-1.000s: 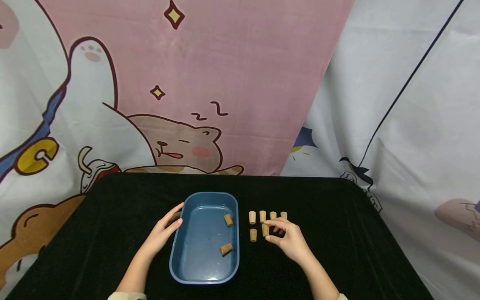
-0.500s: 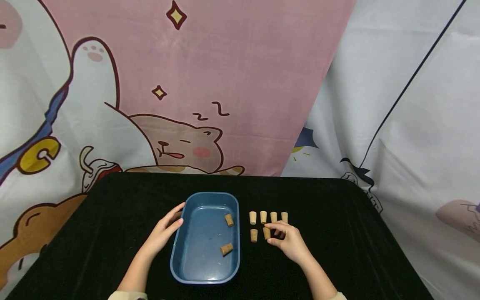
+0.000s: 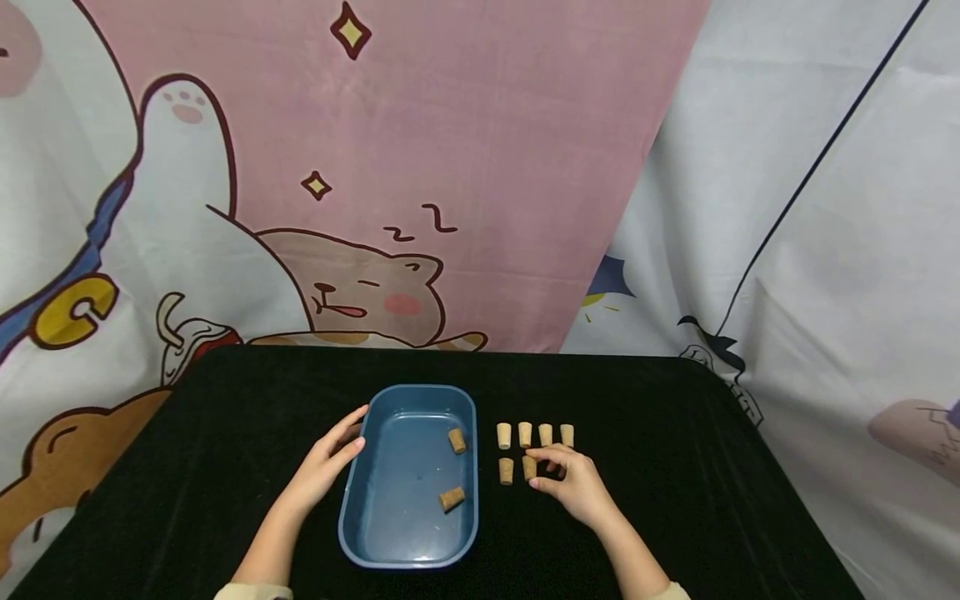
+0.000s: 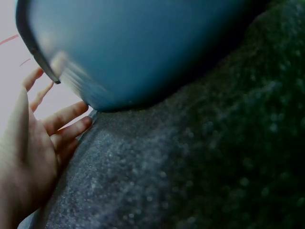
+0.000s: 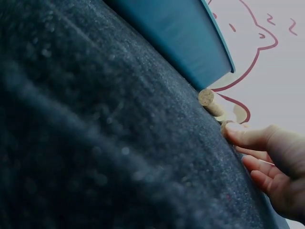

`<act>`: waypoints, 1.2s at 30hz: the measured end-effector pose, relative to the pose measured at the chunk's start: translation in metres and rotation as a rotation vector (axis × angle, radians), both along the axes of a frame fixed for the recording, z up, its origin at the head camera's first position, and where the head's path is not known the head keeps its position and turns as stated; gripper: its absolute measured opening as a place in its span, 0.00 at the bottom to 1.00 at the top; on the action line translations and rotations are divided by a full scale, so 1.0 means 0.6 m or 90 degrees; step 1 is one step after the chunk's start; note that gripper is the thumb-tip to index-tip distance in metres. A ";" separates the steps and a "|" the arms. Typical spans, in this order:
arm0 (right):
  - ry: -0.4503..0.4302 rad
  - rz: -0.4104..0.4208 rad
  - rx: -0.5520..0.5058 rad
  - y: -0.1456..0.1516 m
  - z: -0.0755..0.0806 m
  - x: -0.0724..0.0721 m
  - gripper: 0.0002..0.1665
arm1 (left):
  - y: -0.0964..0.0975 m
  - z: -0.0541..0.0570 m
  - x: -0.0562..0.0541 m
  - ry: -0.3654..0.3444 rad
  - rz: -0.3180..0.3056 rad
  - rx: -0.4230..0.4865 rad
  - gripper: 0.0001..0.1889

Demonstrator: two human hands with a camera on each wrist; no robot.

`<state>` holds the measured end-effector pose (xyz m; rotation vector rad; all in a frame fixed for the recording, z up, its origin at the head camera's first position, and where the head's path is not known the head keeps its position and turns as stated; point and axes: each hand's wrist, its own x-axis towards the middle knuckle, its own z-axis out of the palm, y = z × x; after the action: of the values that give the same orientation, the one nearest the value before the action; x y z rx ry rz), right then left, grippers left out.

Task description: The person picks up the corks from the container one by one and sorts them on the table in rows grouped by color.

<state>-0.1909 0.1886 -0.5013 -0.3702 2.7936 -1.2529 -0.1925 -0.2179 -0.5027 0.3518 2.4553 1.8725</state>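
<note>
Between the thumb and forefinger of my right hand (image 3: 573,483) is a cork stopper (image 3: 529,467), low on the cloth. Just left of it lies another cork (image 3: 506,472), also seen in the right wrist view as a cork (image 5: 207,98) with its round end showing. Beyond them is a row of several corks, such as the leftmost cork (image 3: 504,436). My left hand (image 3: 318,468) touches the left side of a blue tray (image 3: 343,517) with extended fingers, seen in the left wrist view too. Inside the tray are a far cork (image 3: 457,441) and a near cork (image 3: 452,499).
A black cloth (image 3: 675,467) covers the table. Behind it hangs a pink and white curtain (image 3: 525,167) with cartoon animals. The tray stands between the two hands, its right wall close to the corks.
The right hand has shifted the pinched cork slightly towards me, so it sits level with the cork on its left. My left hand and the tray stay in place.
</note>
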 end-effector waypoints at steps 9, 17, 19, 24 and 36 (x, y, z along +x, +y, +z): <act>-0.003 0.010 0.012 0.002 0.009 0.001 0.28 | 0.000 0.000 0.000 -0.009 0.001 -0.002 0.27; 0.042 0.023 0.002 -0.004 0.039 0.009 0.26 | 0.000 -0.001 0.000 -0.013 -0.004 0.006 0.28; 0.060 0.035 -0.016 -0.009 0.052 0.010 0.25 | 0.000 -0.001 0.000 -0.014 -0.003 0.010 0.28; 0.095 0.106 -0.066 -0.029 0.090 0.011 0.25 | -0.001 0.001 0.001 -0.014 -0.003 0.009 0.28; 0.050 0.331 -0.078 -0.092 0.149 -0.015 0.22 | -0.001 -0.001 -0.001 -0.004 0.002 0.001 0.27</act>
<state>-0.1999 0.1333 -0.4120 -1.0882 2.4338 -1.2919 -0.1930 -0.2186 -0.5033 0.3411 2.4519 1.8750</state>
